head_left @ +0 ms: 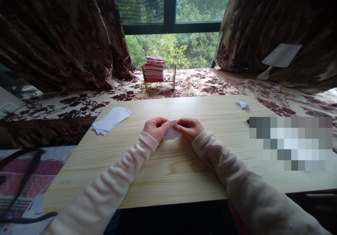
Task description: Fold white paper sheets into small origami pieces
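Observation:
Over the middle of the wooden table, a small white piece of paper [170,134] is held between my two hands. My left hand [156,128] pinches its left side with thumb and fingers. At its upper right, my right hand [190,127] grips it the same way. The paper looks folded, though the fingers cover part of it. To the left lies a loose stack of white paper sheets [112,119]. A small folded white paper piece [242,104] rests near the far right corner of the table.
The pale wooden table [105,171] has its front edge close to my body. A blurred-out area [291,143] hides things at the right. Beyond the table, a small wooden rack [160,82] holds folded striped cloths [154,69]. A white lamp [281,55] stands back right.

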Demonstrator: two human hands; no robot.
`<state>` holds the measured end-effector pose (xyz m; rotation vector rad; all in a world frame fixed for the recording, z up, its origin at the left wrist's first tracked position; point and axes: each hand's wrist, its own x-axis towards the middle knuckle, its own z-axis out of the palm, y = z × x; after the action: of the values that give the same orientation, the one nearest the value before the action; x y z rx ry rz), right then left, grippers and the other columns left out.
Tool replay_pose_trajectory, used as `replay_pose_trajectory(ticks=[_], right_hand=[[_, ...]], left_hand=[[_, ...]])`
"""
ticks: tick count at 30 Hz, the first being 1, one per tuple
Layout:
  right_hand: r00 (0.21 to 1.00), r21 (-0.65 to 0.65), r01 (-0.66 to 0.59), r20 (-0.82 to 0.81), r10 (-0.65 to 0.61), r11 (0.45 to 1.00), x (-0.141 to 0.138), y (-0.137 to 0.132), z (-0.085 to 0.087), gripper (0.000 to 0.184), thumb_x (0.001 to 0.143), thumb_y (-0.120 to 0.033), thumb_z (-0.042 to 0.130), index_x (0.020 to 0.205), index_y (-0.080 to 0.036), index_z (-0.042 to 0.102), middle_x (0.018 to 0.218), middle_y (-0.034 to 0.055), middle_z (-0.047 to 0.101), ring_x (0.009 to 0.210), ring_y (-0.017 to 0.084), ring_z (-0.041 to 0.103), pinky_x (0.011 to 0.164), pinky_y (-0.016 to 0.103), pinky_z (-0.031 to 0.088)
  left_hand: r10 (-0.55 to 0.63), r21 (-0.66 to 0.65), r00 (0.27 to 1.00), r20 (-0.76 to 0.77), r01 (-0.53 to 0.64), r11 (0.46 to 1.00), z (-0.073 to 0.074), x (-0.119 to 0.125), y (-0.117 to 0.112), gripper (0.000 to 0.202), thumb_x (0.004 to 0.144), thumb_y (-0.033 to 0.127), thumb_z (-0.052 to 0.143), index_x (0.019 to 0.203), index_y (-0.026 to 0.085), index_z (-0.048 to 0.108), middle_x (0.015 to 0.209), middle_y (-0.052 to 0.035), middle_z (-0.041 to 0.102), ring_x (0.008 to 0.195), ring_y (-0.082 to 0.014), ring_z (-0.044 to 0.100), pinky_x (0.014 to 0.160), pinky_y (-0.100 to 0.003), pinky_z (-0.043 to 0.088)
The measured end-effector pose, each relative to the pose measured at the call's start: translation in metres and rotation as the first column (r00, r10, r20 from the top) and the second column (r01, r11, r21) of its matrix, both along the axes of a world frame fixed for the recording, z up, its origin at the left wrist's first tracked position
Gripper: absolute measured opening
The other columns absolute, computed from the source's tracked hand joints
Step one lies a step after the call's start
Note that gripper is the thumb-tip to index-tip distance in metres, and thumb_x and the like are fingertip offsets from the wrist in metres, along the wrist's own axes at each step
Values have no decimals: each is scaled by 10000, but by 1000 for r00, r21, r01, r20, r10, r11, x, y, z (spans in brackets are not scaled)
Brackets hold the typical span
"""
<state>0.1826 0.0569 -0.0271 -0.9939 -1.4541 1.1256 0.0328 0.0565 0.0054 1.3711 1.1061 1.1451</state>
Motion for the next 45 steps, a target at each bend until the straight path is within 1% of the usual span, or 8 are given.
replay_pose_trajectory(ticks=[9, 16, 22, 26, 31, 38, 42, 45], right_hand=[[996, 25, -14, 87, 11, 1000, 0, -5, 6, 275, 678, -393, 585, 661, -119, 582, 495, -42, 446, 464, 63, 375, 440, 202, 297], [993, 20, 64, 98, -65, 998, -4, -6, 11, 272, 669, -406, 550, 651, -135, 541, 535, -31, 478, 483, 72, 401, 442, 200, 314], [973, 45, 77, 216, -85, 996, -4, -10, 18, 250, 669, -375, 513, 623, -131, 542, 510, -31, 446, 480, 76, 378, 433, 204, 291], [982, 31, 127, 137, -131, 991, -6, -9, 18, 315, 708, -430, 482, 581, -143, 508, 484, -45, 388, 454, 67, 338, 413, 204, 263], [993, -40, 52, 113, -47, 998, -7, -9, 17, 363, 720, -492, 485, 599, -151, 514, 467, -49, 406, 409, 63, 347, 390, 208, 266], [992, -20, 111, 67, -110, 994, -9, -8, 16, 328, 712, -477, 517, 650, -156, 554, 468, -46, 433, 404, 65, 366, 388, 208, 290], [991, -19, 130, 39, -129, 991, -8, -7, 17, 336, 721, -477, 505, 633, -156, 549, 460, -42, 428, 395, 63, 366, 368, 199, 282], [985, -45, 174, 13, -173, 984, -7, -7, 19, 368, 744, -487, 467, 603, -154, 533, 429, -40, 423, 361, 60, 351, 346, 200, 264]], left_hand=[[-67, 1, 993, -101, 67, 998, -1, -3, 1, 213, 567, 322, 640, 556, 126, 556, 485, 41, 500, 475, -69, 424, 466, -198, 333], [-134, 18, 985, -110, 137, 990, -2, -1, -1, 213, 589, 323, 620, 574, 121, 554, 511, 30, 505, 500, -78, 435, 491, -209, 348], [-175, 32, 974, -147, 182, 983, 0, 0, -3, 205, 587, 311, 623, 569, 115, 563, 520, 20, 515, 510, -82, 439, 489, -210, 348], [-120, 18, 987, -107, 122, 992, 0, -1, -2, 212, 581, 315, 635, 573, 112, 575, 519, 19, 530, 505, -79, 445, 487, -203, 355], [32, 21, 999, -28, -31, 999, 0, -2, 0, 231, 566, 336, 663, 579, 121, 579, 513, 20, 547, 486, -76, 455, 477, -193, 374], [19, -52, 997, -73, -23, 998, 5, -9, 3, 367, 682, 468, 530, 559, 129, 598, 413, 18, 498, 414, -90, 456, 447, -209, 362], [-75, -23, 991, -106, 73, 997, 5, -10, 3, 307, 618, 429, 608, 570, 126, 626, 409, 21, 504, 404, -77, 428, 422, -194, 326], [-75, -51, 992, -99, 70, 996, 3, -10, 3, 278, 609, 400, 621, 602, 124, 644, 395, 25, 506, 390, -70, 418, 412, -186, 312]])
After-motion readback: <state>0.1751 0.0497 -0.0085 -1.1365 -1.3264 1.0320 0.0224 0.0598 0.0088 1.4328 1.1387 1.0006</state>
